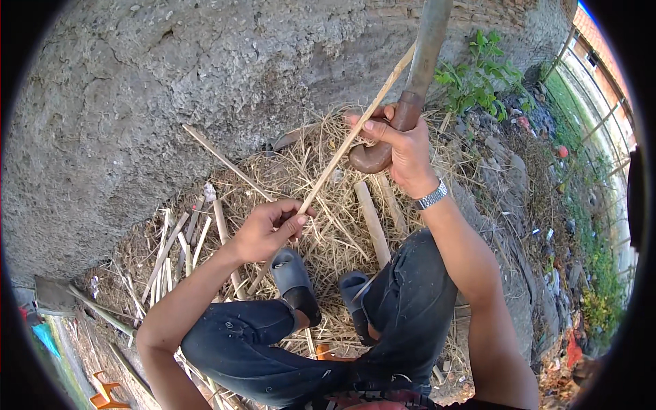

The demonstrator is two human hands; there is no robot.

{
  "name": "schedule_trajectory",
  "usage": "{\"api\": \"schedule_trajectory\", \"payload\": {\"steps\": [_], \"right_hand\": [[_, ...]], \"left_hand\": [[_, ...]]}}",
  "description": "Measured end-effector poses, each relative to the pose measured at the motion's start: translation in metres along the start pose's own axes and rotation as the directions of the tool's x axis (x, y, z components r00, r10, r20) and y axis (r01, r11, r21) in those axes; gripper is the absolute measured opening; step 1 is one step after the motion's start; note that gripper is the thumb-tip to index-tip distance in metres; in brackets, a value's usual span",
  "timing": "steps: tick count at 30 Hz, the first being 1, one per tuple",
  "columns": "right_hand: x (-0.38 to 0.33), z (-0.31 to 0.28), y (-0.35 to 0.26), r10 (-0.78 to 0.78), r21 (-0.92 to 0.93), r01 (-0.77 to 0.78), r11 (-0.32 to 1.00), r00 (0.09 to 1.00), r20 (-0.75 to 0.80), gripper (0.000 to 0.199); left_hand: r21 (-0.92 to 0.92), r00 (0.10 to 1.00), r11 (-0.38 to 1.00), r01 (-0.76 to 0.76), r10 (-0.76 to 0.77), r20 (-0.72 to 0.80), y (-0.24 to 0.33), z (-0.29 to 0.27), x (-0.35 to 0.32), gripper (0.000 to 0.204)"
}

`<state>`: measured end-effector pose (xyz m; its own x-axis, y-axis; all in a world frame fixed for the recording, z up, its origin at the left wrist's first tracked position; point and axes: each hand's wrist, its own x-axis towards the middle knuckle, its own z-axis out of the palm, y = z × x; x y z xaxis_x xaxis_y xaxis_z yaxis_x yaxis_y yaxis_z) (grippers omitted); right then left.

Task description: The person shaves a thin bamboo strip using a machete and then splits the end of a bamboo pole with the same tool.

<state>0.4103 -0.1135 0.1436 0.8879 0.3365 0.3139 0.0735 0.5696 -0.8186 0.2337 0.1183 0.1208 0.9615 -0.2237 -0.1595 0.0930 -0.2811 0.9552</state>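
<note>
Arms cropped below, the left hand pinches a pale stick, the right hand clasping a hook-handled knife, its blade cut off above.

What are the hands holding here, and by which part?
The left hand holds a thin wooden strip by its lower end; the right hand grips a large knife by its brown hooked handle and appears to touch the strip too.

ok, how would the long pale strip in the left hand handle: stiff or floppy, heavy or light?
Probably fairly stiff: the pale strip runs nearly straight from the left hand to beyond the right hand. Likely light for its length, since it looks slender.
</note>
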Motion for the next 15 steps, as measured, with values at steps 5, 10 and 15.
{"api": "schedule_trajectory", "payload": {"steps": [5, 10, 15], "right_hand": [[0.011, -0.022, 0.011, 0.008, 0.053, -0.008, 0.999, 1.0, 0.007, 0.02], [0.023, -0.038, 0.01, 0.006, 0.048, -0.005, 0.999, 1.0, -0.02, 0.017], [0.03, -0.067, 0.019, 0.047, 0.096, -0.036, 0.995, 0.992, -0.117, 0.017]], "left_hand": [[0.108, 1.0, 0.994, 0.011, -0.009, -0.024, 0.001, -0.003, 0.006, 0.03], [0.022, 0.998, 0.998, -0.056, 0.056, -0.026, 0.004, -0.012, 0.008, 0.033], [0.003, 0.998, 0.998, -0.055, 0.055, -0.007, -0.002, -0.017, 0.0, 0.032]]}}
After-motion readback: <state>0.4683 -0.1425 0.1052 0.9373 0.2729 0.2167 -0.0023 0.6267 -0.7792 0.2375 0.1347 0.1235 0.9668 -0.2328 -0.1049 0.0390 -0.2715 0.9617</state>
